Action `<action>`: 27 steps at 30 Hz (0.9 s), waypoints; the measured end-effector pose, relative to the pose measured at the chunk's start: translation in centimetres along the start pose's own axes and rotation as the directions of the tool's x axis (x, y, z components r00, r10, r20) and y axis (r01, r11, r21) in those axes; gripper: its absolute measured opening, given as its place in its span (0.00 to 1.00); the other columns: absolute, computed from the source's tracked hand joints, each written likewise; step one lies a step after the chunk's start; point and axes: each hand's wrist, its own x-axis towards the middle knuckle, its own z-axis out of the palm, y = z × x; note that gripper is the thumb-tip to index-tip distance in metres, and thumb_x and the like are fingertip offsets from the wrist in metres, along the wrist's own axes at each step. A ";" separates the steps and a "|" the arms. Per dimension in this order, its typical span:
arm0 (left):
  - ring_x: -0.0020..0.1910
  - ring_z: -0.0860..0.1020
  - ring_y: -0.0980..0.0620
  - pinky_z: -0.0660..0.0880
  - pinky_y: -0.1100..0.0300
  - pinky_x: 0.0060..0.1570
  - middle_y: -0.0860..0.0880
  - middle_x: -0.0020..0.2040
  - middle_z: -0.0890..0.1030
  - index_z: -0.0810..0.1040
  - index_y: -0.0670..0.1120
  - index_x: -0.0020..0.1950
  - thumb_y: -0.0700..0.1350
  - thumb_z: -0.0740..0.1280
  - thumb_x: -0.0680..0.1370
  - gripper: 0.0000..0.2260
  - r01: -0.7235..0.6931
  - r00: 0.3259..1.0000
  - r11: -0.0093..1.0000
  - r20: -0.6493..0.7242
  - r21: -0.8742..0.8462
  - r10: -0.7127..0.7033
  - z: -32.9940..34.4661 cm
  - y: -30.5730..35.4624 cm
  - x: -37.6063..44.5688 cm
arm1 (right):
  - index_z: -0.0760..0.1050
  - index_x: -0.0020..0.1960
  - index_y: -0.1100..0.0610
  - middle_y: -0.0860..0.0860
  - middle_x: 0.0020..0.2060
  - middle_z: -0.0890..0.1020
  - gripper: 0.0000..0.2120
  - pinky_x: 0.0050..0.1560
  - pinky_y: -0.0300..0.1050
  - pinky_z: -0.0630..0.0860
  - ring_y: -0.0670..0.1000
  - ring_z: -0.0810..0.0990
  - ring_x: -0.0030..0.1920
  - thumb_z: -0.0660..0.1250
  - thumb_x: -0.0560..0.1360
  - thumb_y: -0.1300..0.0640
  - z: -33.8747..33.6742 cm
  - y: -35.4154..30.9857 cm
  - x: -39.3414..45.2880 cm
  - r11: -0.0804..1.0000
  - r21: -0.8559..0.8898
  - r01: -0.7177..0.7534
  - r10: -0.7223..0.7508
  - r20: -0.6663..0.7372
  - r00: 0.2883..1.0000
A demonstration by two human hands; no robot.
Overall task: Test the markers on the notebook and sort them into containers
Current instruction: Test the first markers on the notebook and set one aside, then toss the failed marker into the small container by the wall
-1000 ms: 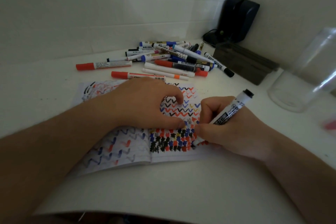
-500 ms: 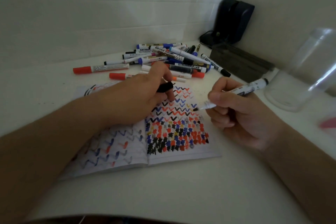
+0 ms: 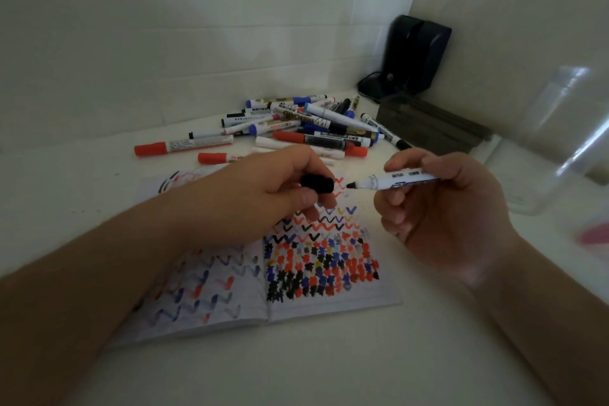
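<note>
Open notebook (image 3: 329, 300) near worktop (image 3: 296, 366) front edge, marker pile (image 3: 296, 128) toward back edge, clear container (image 3: 560, 148) at right edge, right hand (image 3: 451, 208) gripping uncapped marker (image 3: 395, 182) above notebook, left hand (image 3: 263, 194) pinching black cap (image 3: 317, 184), tip just apart from cap.

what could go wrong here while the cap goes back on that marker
The bare tip of the marker in the right hand points at the black cap gripped by the left hand; a misaligned push could ink the fingers. A dropped marker might also blot the open notebook lying right under both hands.
</note>
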 end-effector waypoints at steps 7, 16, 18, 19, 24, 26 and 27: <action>0.53 0.83 0.64 0.78 0.61 0.56 0.64 0.53 0.84 0.75 0.59 0.59 0.43 0.63 0.84 0.10 0.003 0.999 1.000 0.033 0.012 -0.003 0.1 0.1 0.0 | 0.75 0.44 0.54 0.54 0.32 0.79 0.03 0.29 0.41 0.69 0.52 0.70 0.31 0.65 0.71 0.55 0.8 0.4 0.2 0.995 -0.097 -0.011 0.002 -0.091 0.996; 0.49 0.83 0.65 0.80 0.60 0.55 0.62 0.49 0.85 0.76 0.62 0.60 0.50 0.65 0.83 0.08 0.017 1.000 0.988 -0.027 0.155 -0.013 0.3 0.0 0.1 | 0.79 0.49 0.60 0.58 0.38 0.83 0.08 0.31 0.43 0.72 0.53 0.77 0.33 0.71 0.75 0.55 1.4 0.7 0.0 0.923 -0.379 0.069 -0.140 -0.164 0.976; 0.46 0.83 0.62 0.79 0.61 0.52 0.61 0.48 0.85 0.77 0.61 0.59 0.48 0.63 0.84 0.08 -0.026 0.999 0.991 -0.032 0.128 0.030 0.3 0.1 0.0 | 0.82 0.48 0.59 0.57 0.38 0.83 0.07 0.32 0.42 0.73 0.52 0.77 0.33 0.71 0.75 0.55 1.6 0.6 -0.2 0.935 -0.348 0.070 -0.132 -0.158 0.978; 0.45 0.83 0.60 0.80 0.61 0.49 0.59 0.46 0.85 0.77 0.59 0.58 0.47 0.62 0.85 0.08 -0.048 0.998 0.994 -0.036 0.093 0.052 0.3 0.2 0.0 | 0.82 0.48 0.59 0.57 0.38 0.83 0.07 0.33 0.42 0.74 0.51 0.77 0.33 0.71 0.75 0.56 1.8 0.4 -0.3 0.945 -0.321 0.067 -0.124 -0.159 0.980; 0.36 0.78 0.58 0.75 0.66 0.38 0.53 0.40 0.81 0.76 0.55 0.57 0.45 0.58 0.86 0.08 -0.135 0.985 0.987 -0.094 0.082 0.143 0.4 3.0 -0.9 | 0.82 0.43 0.56 0.55 0.36 0.83 0.04 0.31 0.37 0.74 0.49 0.77 0.33 0.72 0.72 0.56 3.1 -1.4 -2.0 0.974 -0.210 0.089 -0.121 -0.145 0.982; 0.34 0.75 0.58 0.73 0.65 0.35 0.55 0.39 0.79 0.75 0.56 0.57 0.48 0.57 0.85 0.08 -0.179 0.971 0.959 -0.120 0.220 0.209 1.0 5.5 -1.6 | 0.80 0.38 0.55 0.54 0.33 0.81 0.04 0.28 0.36 0.71 0.48 0.75 0.30 0.72 0.71 0.56 4.1 -2.3 -3.9 0.974 -0.179 0.138 -0.170 -0.180 0.969; 0.34 0.74 0.57 0.72 0.63 0.34 0.55 0.39 0.78 0.75 0.55 0.57 0.50 0.57 0.84 0.08 -0.214 0.958 0.936 -0.130 0.279 0.257 1.6 6.9 -2.1 | 0.79 0.38 0.55 0.54 0.32 0.80 0.04 0.27 0.35 0.70 0.47 0.74 0.29 0.72 0.69 0.56 4.5 -2.8 -5.4 0.972 -0.157 0.177 -0.208 -0.204 0.957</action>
